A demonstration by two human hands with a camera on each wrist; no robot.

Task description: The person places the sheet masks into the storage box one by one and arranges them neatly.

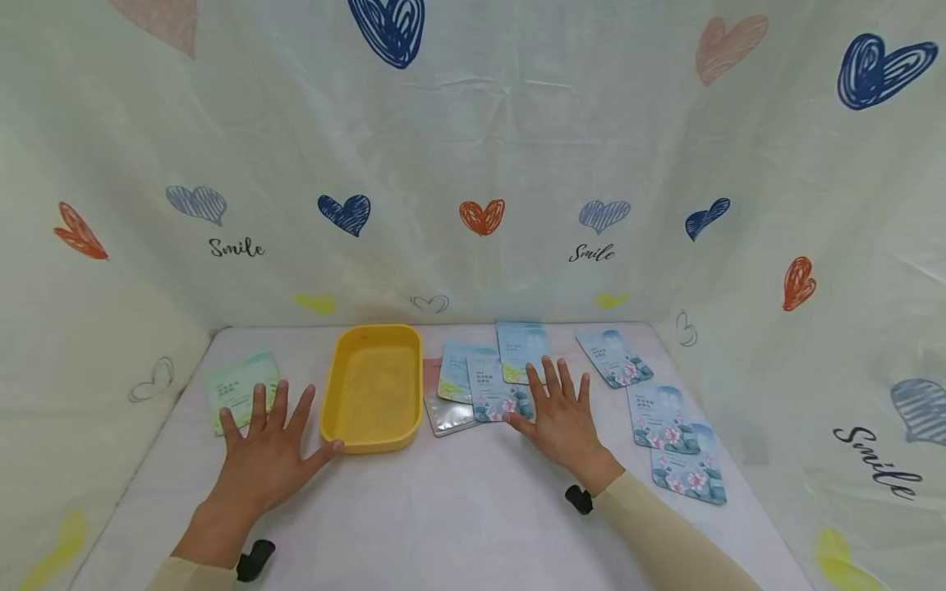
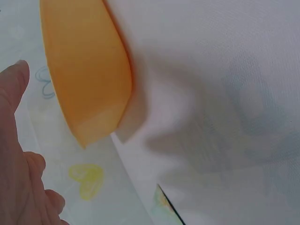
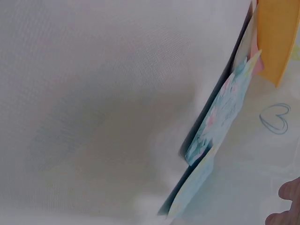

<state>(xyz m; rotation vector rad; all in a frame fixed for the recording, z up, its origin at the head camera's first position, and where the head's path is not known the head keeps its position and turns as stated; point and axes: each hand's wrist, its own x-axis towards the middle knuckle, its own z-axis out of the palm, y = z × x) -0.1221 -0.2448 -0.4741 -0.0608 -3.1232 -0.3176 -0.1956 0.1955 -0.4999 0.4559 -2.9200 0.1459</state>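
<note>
My left hand [image 1: 262, 464] hovers palm down with fingers spread, between a green sachet [image 1: 244, 386] and a yellow plastic tray [image 1: 369, 444]. Its thumb overlaps the tray's near left corner in the head view. My right hand [image 1: 563, 423], fingers also spread, is over the table just right of a cluster of flat sachets. In that cluster a flowered blue sachet [image 1: 493, 394] overlaps a light blue one [image 1: 454, 369]. Another light blue sachet [image 1: 521, 341] lies behind, and a pink and silver packet [image 1: 443, 414] is partly covered beneath. Neither hand holds anything.
Along the right side of the white table [image 1: 473, 517] lie a flowered blue sachet [image 1: 615, 358], a second such sachet [image 1: 660, 414] and a third sachet [image 1: 691, 476] partly under it. A heart-printed cloth [image 1: 414, 148] hangs behind and at both sides.
</note>
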